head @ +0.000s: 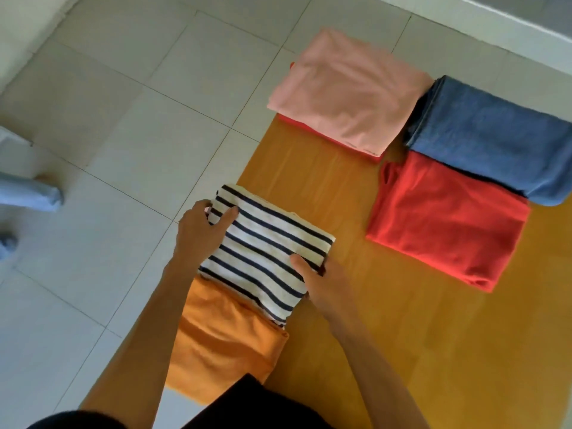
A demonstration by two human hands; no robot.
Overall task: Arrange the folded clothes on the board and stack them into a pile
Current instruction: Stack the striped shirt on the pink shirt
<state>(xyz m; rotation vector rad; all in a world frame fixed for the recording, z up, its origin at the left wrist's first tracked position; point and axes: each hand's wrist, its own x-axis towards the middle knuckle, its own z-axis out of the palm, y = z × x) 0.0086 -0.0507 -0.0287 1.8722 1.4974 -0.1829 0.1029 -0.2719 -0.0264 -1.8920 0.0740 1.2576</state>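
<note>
Head view, nearest first: below both wrists lies a folded orange garment (223,339) at the near left corner of the board (387,351), and the striped shirt (266,249) overlaps its far end. I have that shirt gripped from both sides. My left hand (201,233) clamps its far left corner, thumb on top and fingers curled round the edge. My right hand (325,289) pinches the near right edge, thumb pressed on the stripes, fingers tucked under the fold as far as I can tell.

The shirt's long axis runs diagonally, from near my right wrist away toward the left hand, so it sits skewed against the board's edges.

Beyond my right hand, well apart across bare board, lies the folded red garment (445,224). Past that, touching its far edge, is the blue garment (495,140). Ahead of both hands, farthest off, the pink garment (346,94) rests on another red piece.

I judge the next move turns on this: every other piece lies forward and right of the shirt, and my right hand is the nearer one to them.
</note>
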